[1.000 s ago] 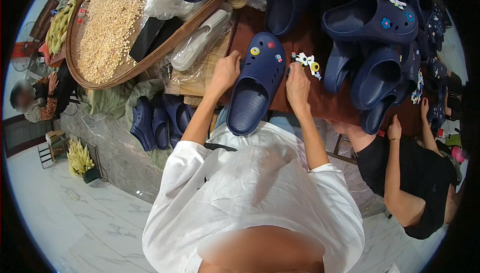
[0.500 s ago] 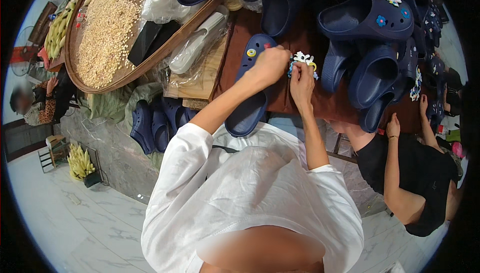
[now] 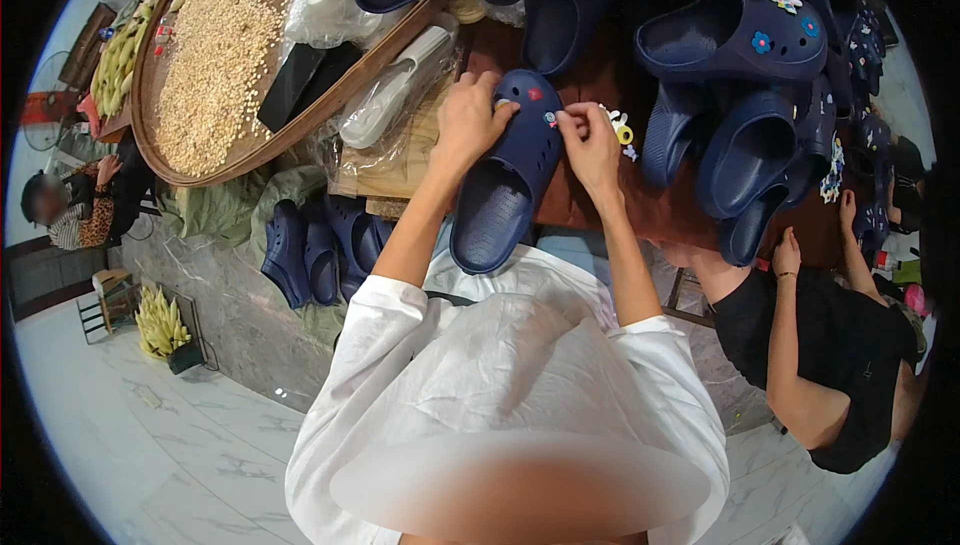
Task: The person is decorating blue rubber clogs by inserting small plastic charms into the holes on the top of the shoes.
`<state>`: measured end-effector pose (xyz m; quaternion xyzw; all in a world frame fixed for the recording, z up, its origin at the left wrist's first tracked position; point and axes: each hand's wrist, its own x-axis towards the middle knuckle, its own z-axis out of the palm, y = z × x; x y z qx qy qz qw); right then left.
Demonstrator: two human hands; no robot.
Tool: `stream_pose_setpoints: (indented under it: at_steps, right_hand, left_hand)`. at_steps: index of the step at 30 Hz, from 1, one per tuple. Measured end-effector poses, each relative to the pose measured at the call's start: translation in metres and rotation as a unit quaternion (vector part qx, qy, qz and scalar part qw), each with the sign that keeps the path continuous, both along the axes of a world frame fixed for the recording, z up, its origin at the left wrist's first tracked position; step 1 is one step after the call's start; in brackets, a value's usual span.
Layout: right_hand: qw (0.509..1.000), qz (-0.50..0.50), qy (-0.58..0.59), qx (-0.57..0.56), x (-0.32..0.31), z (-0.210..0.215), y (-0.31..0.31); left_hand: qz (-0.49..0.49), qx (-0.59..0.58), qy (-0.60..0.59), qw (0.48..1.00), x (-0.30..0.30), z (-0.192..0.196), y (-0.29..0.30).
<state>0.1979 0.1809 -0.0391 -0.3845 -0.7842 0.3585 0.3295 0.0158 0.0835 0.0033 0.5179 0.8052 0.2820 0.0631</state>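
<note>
A navy clog (image 3: 492,207) lies before me, toe away and heel toward my body. My left hand (image 3: 468,127) is closed on its left side, thumb over the top beside a yellow charm that it partly covers. A red charm (image 3: 535,94) sits near the toe. At the right side of the toe, my right hand (image 3: 594,147) pinches a small pale charm (image 3: 551,119) against the clog; whether its stem is in a hole is hidden. Just right of that hand lie white and yellow charms (image 3: 622,131).
Navy clogs (image 3: 735,40), some with flower charms, are piled on the brown tabletop (image 3: 575,190). At left are a round tray (image 3: 150,135) of pale kernels and a bagged grey clog (image 3: 400,85). Another person's arm (image 3: 787,315) rests at the right.
My left hand has moved left from the charms to the clog's left side. My right hand has shifted slightly left, bringing a small charm to the clog.
</note>
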Motion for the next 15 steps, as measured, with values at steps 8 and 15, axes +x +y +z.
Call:
stream_pose_setpoints:
  at_steps: [8,15]
  right_hand:
    - [0.991,-0.029,-0.116,-0.053,-0.023,-0.005,0.001]
    - [0.974,0.004,-0.174,0.148,-0.029,-0.010,-0.003]
  left_hand:
    - [0.040,-0.106,-0.035,0.993,-0.007,-0.013,0.005]
    - [0.022,-0.069,0.033,0.997,0.000,-0.024,0.007]
